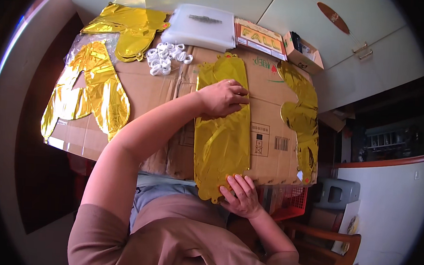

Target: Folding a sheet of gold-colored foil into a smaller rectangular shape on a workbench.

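Flat gold foil balloons (223, 142) lie lengthwise in the middle of the cardboard, seemingly several layers together, with the near end reaching past its front edge. My left hand (225, 98) rests across their upper half, fingers curled and closed on the foil; what its fingertips pinch is partly hidden. At the near end, my right hand (241, 196) grips the foil's right corner, fingers on top and thumb out of sight. An A-shaped gold foil balloon (106, 91) lies at the left. Another gold foil balloon (299, 106), with a wavy edge, lies at the right.
Folded gold foil balloons (133, 30) sit at the far left, beside white ribbon coils (165, 58). Clear plastic bags (198, 31), a printed card pack (260, 39) and a small open box (303, 53) line the cardboard's back edge. A wooden chair (352, 250) stands near right.
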Motion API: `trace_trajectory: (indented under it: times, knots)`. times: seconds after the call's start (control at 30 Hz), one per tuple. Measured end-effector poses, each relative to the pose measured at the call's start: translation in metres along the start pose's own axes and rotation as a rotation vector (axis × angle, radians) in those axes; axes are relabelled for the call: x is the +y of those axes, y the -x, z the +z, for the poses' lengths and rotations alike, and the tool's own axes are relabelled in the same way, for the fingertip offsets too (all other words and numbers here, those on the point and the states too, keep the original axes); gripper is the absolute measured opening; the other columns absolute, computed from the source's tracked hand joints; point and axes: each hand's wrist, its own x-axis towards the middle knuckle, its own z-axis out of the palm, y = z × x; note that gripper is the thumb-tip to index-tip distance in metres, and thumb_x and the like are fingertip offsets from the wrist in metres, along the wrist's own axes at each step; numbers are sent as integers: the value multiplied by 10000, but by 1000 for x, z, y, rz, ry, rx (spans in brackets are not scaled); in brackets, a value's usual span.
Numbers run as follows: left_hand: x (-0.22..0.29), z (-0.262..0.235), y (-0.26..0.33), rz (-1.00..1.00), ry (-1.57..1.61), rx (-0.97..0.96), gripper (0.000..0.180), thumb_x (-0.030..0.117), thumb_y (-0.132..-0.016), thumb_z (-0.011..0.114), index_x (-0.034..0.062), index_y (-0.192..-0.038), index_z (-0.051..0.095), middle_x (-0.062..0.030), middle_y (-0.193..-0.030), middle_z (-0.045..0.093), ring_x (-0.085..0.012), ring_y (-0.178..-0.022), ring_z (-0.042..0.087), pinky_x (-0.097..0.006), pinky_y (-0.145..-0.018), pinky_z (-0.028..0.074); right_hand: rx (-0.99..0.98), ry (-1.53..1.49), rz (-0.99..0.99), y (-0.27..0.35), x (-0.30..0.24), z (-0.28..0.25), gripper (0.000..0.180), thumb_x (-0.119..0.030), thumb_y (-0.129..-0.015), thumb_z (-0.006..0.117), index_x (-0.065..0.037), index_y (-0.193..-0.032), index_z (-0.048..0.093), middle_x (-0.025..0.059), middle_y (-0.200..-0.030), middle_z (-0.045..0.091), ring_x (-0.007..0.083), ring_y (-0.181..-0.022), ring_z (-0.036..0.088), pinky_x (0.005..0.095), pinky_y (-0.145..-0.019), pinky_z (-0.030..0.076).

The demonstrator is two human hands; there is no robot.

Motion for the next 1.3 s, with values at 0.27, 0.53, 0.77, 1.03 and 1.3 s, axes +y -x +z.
trace_trajectory:
  times: [0.27, 0.53, 0.77, 1.03, 1.3]
  knots:
    - [3, 1, 0, -12, -35, -19, 322, 215, -930, 638, 84, -1220, 688, -161, -1292, 633, -362, -1192, 580, -460, -1043, 454, 133, 202, 27, -18, -5, 8, 301, -223, -981, 528, -161, -1238, 672, 49, -1262, 645, 221, -1188, 564, 427, -1069, 394]
    - [7, -1, -4, -9, -77, -30, 347, 235, -934, 640, 68, -1237, 662, -155, -1275, 645, -344, -1189, 601, -454, -1038, 467, 122, -22, 17, -41, -8, -9, 256, -184, -878, 623, -89, -1097, 714, 66, -1139, 685, 219, -1042, 632, 413, -946, 453]
    - [6, 0, -4, 15, -143, -51, 334, 254, -932, 642, 86, -1219, 668, -150, -1281, 646, -342, -1199, 600, -451, -1038, 471, 147, -257, 138, -58, -2, -22, 248, -112, -812, 682, -64, -1053, 713, 76, -1045, 726, 228, -945, 686, 391, -880, 475]
    - [4, 2, 0, 2, -127, -17, 322, 262, -925, 627, 93, -1193, 685, -131, -1262, 658, -330, -1188, 607, -447, -1023, 475, 36, -265, 125, -64, 10, -25, 312, -125, -798, 701, -76, -1105, 709, 83, -1136, 696, 256, -1026, 645, 412, -907, 464]
    - [9, -1, 0, -1, -109, -22, 320, 238, -926, 634, 89, -1206, 679, -152, -1290, 631, -352, -1167, 611, -464, -1018, 474, 33, -88, -110, -64, 12, -20, 249, -153, -855, 603, -21, -1035, 714, 132, -1099, 708, 270, -1038, 670, 431, -958, 497]
